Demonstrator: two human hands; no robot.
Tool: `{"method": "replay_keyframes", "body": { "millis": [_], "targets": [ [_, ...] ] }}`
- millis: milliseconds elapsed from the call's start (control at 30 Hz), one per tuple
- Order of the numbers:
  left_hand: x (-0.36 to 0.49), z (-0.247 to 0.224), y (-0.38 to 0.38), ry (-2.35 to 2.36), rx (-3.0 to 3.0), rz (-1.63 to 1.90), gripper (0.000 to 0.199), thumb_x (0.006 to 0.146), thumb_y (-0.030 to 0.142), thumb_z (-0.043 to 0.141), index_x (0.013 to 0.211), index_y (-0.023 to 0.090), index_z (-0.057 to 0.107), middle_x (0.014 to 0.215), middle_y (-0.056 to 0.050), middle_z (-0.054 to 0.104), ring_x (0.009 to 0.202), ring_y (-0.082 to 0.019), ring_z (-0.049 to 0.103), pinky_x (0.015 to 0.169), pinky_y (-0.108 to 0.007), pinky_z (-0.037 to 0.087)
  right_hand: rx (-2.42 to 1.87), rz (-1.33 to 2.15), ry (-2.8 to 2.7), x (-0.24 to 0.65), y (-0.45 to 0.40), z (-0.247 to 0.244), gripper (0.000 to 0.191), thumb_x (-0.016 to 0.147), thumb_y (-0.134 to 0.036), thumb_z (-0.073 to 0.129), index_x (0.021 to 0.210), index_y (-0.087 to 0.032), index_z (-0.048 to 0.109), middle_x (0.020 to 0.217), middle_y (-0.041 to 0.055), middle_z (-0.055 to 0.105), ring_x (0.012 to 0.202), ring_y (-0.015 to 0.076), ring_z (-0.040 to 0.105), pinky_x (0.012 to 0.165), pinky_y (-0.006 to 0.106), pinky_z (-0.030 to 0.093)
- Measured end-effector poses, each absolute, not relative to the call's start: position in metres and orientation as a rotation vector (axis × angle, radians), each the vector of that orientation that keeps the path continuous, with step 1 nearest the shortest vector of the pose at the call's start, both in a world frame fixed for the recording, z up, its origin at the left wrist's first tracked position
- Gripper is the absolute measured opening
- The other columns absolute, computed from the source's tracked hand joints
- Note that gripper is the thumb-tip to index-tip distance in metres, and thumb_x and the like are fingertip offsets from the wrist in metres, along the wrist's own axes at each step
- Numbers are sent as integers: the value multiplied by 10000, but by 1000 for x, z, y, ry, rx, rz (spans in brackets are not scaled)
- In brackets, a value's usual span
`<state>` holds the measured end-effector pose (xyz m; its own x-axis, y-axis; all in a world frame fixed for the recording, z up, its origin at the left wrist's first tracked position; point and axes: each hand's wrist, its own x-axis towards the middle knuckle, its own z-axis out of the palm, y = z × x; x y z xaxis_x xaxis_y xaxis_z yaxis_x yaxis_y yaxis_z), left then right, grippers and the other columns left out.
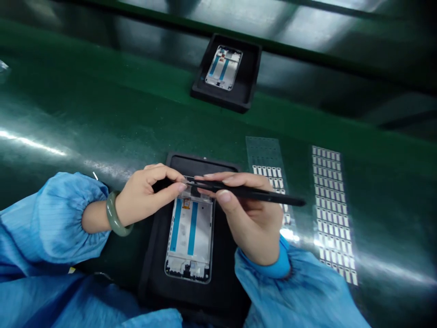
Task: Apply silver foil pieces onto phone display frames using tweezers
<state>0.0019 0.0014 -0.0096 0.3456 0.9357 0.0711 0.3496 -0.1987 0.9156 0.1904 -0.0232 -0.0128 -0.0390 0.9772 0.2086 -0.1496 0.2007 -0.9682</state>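
Note:
Black tweezers lie in my right hand, pinched between thumb and fingers, their tips pointing left. My left hand has thumb and forefinger brought together at the tweezer tips; whatever lies between them is too small to make out. Beneath both hands is a phone frame with two blue strips and a small orange flex piece near its upper end. The frame rests in a black tray. My hands partly cover its top edge.
A second black tray holding another phone frame sits farther back. Two sheets of small white parts lie to the right on the green table.

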Motion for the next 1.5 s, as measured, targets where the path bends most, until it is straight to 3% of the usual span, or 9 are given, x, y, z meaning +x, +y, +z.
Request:
{"method": "replay_keyframes", "body": {
  "millis": [233, 467, 667, 833, 933, 1100, 1267, 1367, 1500],
  "targets": [
    [2, -11, 3, 1172, 1778, 802, 80, 846, 224, 572, 849, 175, 634, 829, -9, 664, 788, -141, 610, 725, -292, 447, -967, 1060, -1345, 189, -24, -16, 291, 814, -85, 630, 1019, -275, 550, 998, -14, 693, 929, 156, 694, 826, 329, 600],
    [1, -4, 3, 1154, 1892, 700, 92, 842, 206, 546, 845, 175, 633, 820, -5, 669, 801, -142, 610, 787, -304, 446, -1039, 916, -1425, 192, -29, -16, 239, 779, -79, 666, 923, -250, 583, 953, -4, 717, 897, 179, 704, 805, 356, 602],
    [3, 1, 59, 1121, 1815, 743, 351, 868, 283, 542, 1170, 109, 501, 1056, -102, 667, 952, -187, 638, 838, -323, 497, -1029, 982, -940, 195, -15, -8, 128, 803, -193, 676, 868, -255, 585, 847, -34, 738, 786, 147, 722, 676, 267, 623],
    [30, -15, 163, 1496, 2555, 529, 481, 855, 165, 577, 1316, 123, 446, 1355, -148, 473, 1266, -327, 414, 1050, -538, 287, -1027, 1197, -744, 210, 0, -14, 129, 771, -267, 711, 873, -269, 633, 890, -51, 748, 807, 103, 718, 709, 179, 591],
    [43, -23, 207, 1589, 2750, 343, 371, 870, 151, 565, 1238, 121, 534, 1241, -109, 556, 1207, -323, 465, 1083, -561, 183, -1047, 1286, -705, 216, 0, -19, 120, 770, -276, 710, 862, -272, 633, 919, -59, 746, 836, 91, 714, 715, 154, 580],
    [30, -16, 219, 1544, 2836, 293, 181, 899, 131, 514, 998, 118, 664, 1073, -79, 611, 1093, -296, 546, 1062, -556, 227, -1092, 1380, -707, 216, -4, -20, 170, 760, -306, 723, 866, -261, 598, 811, -52, 745, 802, 125, 724, 682, 183, 593],
    [-21, 0, 180, 1511, 2890, 257, 235, 928, 183, 455, 1038, 127, 654, 1057, -61, 606, 1097, -279, 543, 1094, -543, 157, -1195, 1330, -778, 209, -9, -22, 215, 739, -283, 743, 865, -212, 583, 772, -15, 731, 723, 150, 727, 635, 227, 612],
    [-58, 5, 143, 1484, 2902, 228, 145, 873, 225, 550, 947, 205, 673, 956, -37, 625, 990, -254, 580, 1103, -532, 181, -1247, 1283, -838, 204, -12, -23, 244, 730, -289, 750, 862, -192, 569, 763, 2, 722, 691, 164, 725, 623, 264, 625],
    [-102, 12, 88, 1325, 2994, 122, 231, 932, 280, 420, 919, 236, 646, 873, -13, 603, 835, -188, 550, 1086, -570, 191, -1324, 1227, -893, 201, -16, -23, 270, 720, -317, 754, 848, -188, 554, 717, 2, 704, 676, 190, 726, 621, 303, 634]
  ]
}}
